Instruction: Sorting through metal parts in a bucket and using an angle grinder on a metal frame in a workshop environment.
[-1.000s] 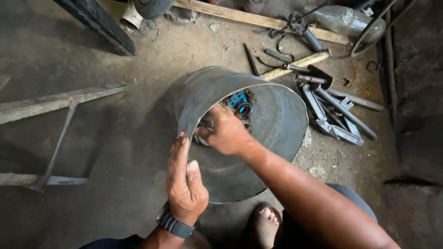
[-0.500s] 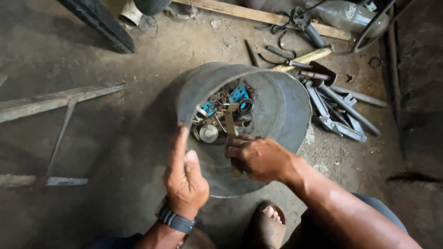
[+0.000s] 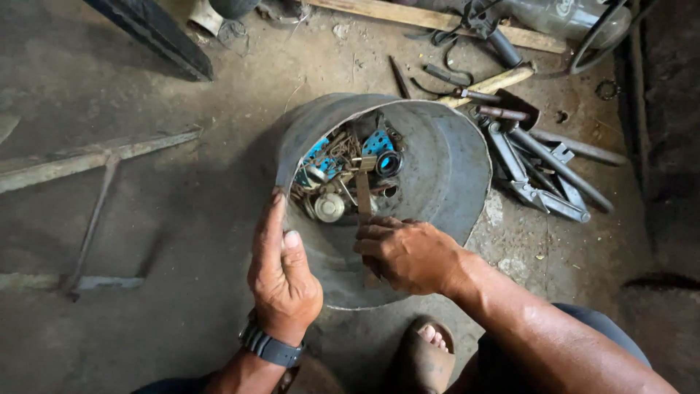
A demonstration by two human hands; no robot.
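Observation:
A grey metal bucket lies tilted on the floor, its mouth towards me. My left hand grips its near-left rim, thumb along the edge. Inside at the back sits a heap of small metal parts: rings, bearings, blue pieces and a round cap. My right hand is over the bucket's near wall, fingers closed on a flat rusty metal strip that points up towards the heap.
Spanners and bars lie on the floor right of the bucket, with a wooden-handled hammer behind. A rusty angle-iron frame lies at left. My sandalled foot is just below the bucket.
My right hand has pulled back out of the heap of parts towards the bucket's near rim, now holding the rusty strip. The left hand has stayed on the rim.

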